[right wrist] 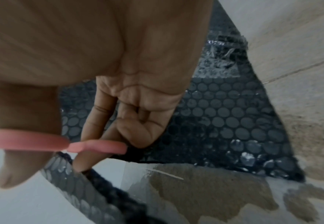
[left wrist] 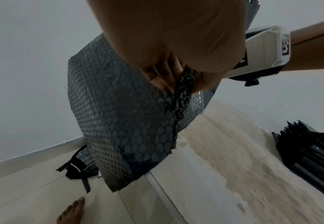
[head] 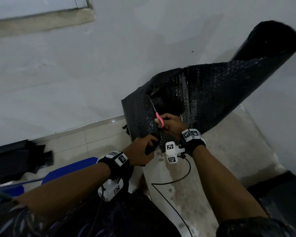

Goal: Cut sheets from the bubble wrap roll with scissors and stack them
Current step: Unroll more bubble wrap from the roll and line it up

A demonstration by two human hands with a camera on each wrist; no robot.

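A black bubble wrap roll [head: 270, 41] leans against the wall at the right, its sheet [head: 212, 93] unrolled toward me. My right hand [head: 171, 124] grips pink-handled scissors [head: 159, 121], thumb and fingers through the loops [right wrist: 92, 146], blades [head: 152, 106] pointing up along a slit in the sheet. My left hand [head: 143, 151] pinches the near edge of the partly cut piece [head: 138, 115], bunched between thumb and fingers [left wrist: 184, 81]. That piece [left wrist: 122, 121] hangs down toward the floor.
A pile of black sheets [head: 15, 159] lies on the floor at the left. More black material [left wrist: 310, 154] sits at the right on a worn white table [head: 203, 168]. A black strap bundle [left wrist: 78, 166] and a bare foot [left wrist: 71, 212] are on the tiles. A blue object [head: 72, 170] stands near my left arm.
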